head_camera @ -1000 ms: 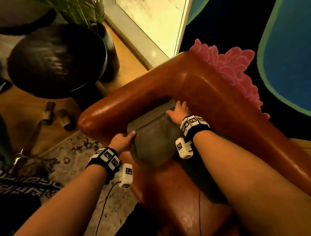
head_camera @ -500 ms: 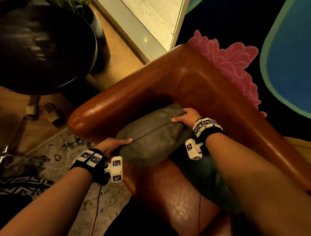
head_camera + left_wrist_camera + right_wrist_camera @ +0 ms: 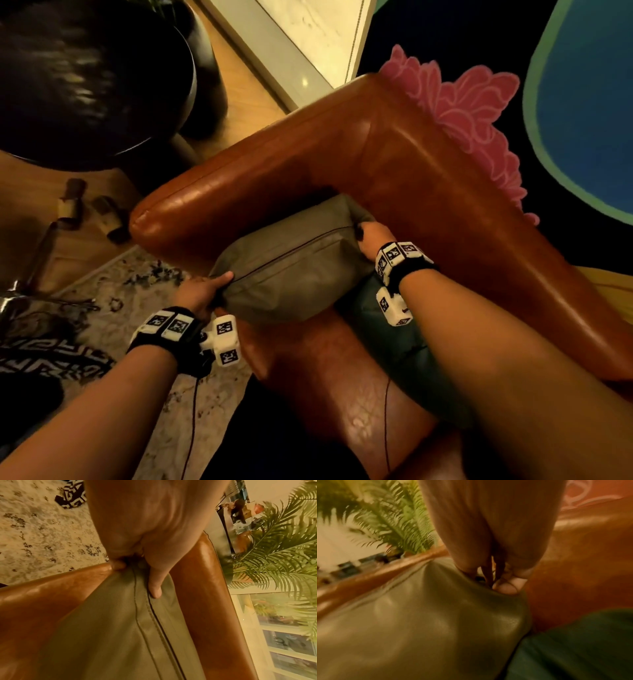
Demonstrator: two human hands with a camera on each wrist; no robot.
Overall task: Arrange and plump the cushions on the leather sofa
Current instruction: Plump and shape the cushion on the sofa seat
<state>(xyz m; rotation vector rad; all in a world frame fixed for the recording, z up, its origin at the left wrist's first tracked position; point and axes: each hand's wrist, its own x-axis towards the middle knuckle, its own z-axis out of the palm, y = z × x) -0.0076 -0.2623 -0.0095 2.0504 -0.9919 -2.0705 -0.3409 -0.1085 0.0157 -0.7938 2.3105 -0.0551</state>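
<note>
Two hands grip the olive leather cushion (image 3: 291, 267) in the brown leather sofa (image 3: 428, 192) corner: left hand (image 3: 202, 294) pinches its 7 o'clock end, right hand (image 3: 371, 240) clutches its 2 o'clock end. Touching it at 4 o'clock lies a dark green cushion (image 3: 394, 339).

Dim warm amber light throughout, brightest from the window (image 3: 283, 635) beyond the sofa (image 3: 428, 192) arm, which shows glossy glare streaks. Floor left of the sofa falls into deep shadow. Right wrist view motion-blurred; head view bends at edges.
</note>
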